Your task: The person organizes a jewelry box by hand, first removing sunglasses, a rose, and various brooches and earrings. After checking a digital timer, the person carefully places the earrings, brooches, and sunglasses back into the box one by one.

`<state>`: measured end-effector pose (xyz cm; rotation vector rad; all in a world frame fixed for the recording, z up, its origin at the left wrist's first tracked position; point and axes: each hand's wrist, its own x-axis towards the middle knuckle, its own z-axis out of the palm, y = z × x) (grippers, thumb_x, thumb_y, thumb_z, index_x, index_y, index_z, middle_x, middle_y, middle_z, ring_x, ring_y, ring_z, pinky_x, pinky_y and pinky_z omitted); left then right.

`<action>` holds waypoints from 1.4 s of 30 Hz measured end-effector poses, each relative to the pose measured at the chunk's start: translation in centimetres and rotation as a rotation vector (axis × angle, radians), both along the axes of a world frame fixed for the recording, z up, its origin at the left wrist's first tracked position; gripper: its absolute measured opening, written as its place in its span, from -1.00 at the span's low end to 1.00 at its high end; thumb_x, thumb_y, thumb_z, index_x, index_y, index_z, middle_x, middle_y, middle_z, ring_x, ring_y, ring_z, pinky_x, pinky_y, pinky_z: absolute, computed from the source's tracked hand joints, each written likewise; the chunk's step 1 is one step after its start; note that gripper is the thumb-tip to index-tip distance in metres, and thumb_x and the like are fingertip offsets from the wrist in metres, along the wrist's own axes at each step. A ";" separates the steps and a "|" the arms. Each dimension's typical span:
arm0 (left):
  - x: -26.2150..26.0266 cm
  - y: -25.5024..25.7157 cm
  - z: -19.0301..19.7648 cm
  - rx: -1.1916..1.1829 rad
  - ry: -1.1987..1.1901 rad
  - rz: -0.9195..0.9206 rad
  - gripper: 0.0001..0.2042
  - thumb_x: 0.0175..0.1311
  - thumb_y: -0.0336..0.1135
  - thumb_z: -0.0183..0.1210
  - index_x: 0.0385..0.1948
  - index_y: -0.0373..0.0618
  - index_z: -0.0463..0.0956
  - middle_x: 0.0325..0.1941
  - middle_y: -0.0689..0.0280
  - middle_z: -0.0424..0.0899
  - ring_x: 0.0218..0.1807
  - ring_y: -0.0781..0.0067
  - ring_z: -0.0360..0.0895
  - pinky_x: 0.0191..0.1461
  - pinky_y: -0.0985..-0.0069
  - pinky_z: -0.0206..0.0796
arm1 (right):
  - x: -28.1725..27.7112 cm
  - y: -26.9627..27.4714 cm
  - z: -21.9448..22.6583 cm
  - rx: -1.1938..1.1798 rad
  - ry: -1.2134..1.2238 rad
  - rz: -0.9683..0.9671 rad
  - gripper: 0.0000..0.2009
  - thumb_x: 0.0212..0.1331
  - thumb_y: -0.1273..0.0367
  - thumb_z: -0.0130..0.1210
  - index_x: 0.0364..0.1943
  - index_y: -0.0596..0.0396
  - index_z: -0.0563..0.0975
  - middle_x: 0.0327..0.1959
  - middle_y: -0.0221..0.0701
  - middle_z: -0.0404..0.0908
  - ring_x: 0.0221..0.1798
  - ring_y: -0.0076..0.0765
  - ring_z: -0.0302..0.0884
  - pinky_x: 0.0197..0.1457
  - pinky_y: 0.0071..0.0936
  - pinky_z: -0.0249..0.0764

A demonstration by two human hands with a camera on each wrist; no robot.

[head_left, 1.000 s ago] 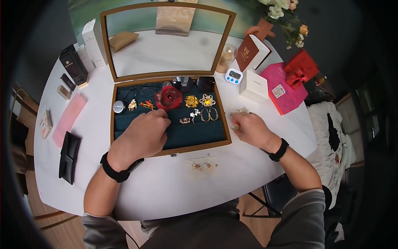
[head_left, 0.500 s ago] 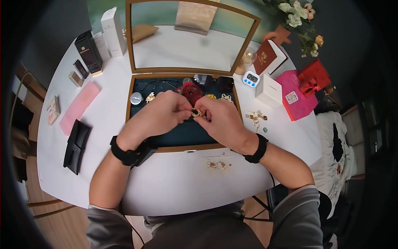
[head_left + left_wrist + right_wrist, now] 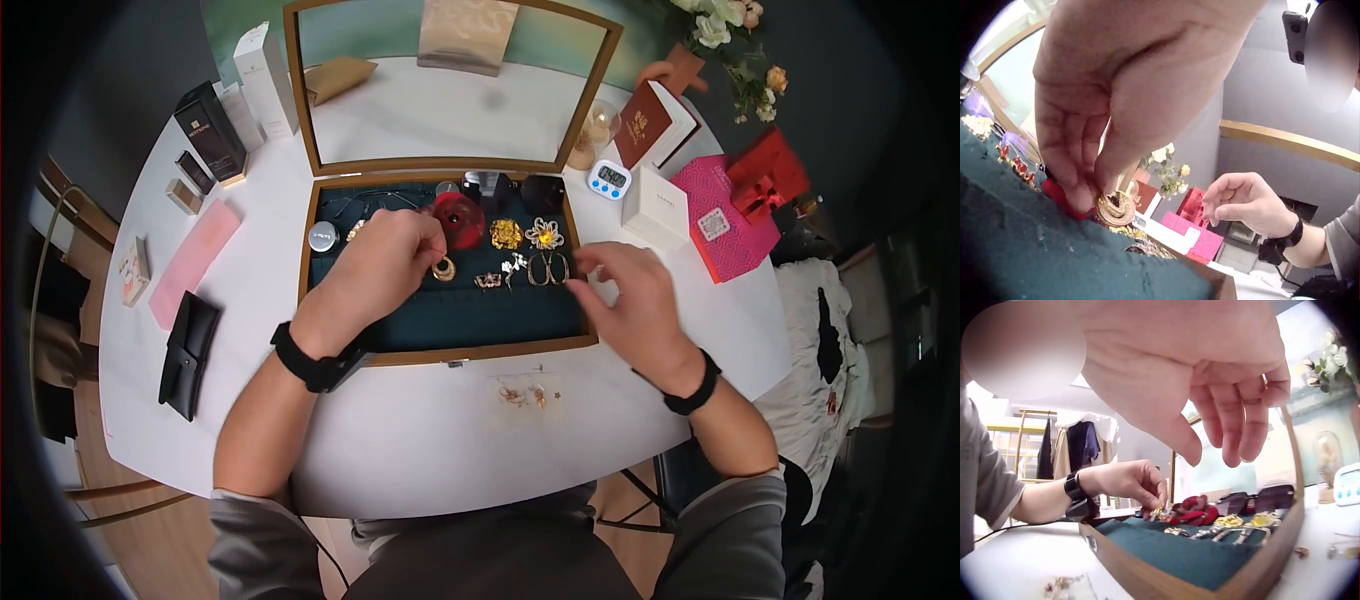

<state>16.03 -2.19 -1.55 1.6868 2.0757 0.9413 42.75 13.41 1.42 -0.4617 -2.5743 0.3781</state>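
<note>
My left hand [image 3: 375,262] pinches a round gold earring [image 3: 443,269] between thumb and fingertips, over the dark green lining of the wooden jewelry box [image 3: 480,354]. In the left wrist view the gold piece [image 3: 1115,209] hangs from the fingertips close to the lining. A red rose-shaped item [image 3: 462,222] lies just beyond that hand. My right hand [image 3: 638,308] is held over the box's right edge, fingers parted, nothing between them. To the left of it lie gold hoop pieces [image 3: 547,268], a gold brooch [image 3: 507,234] and a flower brooch [image 3: 545,234].
Small earrings on a clear sheet [image 3: 526,398] lie in front of the box. On the right stand a timer [image 3: 609,180], a white box [image 3: 655,208] and a pink bag [image 3: 715,225]. A black case [image 3: 188,355] and a pink strip [image 3: 195,262] lie left.
The hands, together at the gold piece half a second ago, have parted. The right hand has let go and moved right; the left still holds the piece over the lining.
</note>
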 end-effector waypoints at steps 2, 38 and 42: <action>0.2 0.7 -0.4 0.000 0.059 -0.019 -0.96 0.31 -0.64 0.28 -0.28 -0.33 0.69 -0.35 0.02 0.77 -0.30 0.08 0.77 -0.13 0.29 0.58 | 2.7 1.1 -0.5 0.002 -0.050 -0.041 -0.75 0.13 0.48 0.45 -0.10 0.13 0.68 -0.25 -0.26 0.76 -0.14 -0.02 0.72 -0.05 -0.14 0.49; 2.5 2.2 -1.0 -0.216 0.164 0.017 -0.91 0.23 -0.52 0.42 -0.26 -0.27 0.78 -0.27 -0.05 0.82 -0.12 -0.08 0.82 0.04 0.18 0.65 | 10.7 3.0 -4.9 0.031 -0.304 -0.090 -0.78 0.15 0.51 0.38 -0.10 0.12 0.68 -0.19 -0.23 0.64 -0.11 0.02 0.65 0.01 -0.08 0.55; 2.8 2.6 -1.0 -0.237 0.254 0.031 -0.93 0.19 -0.53 0.44 -0.33 -0.27 0.75 -0.31 0.00 0.82 -0.17 -0.01 0.82 0.00 0.22 0.64 | 10.4 3.0 -5.2 0.033 -0.304 -0.073 -0.84 0.17 0.51 0.36 -0.16 0.11 0.69 -0.23 -0.26 0.65 -0.13 0.00 0.66 -0.01 -0.09 0.54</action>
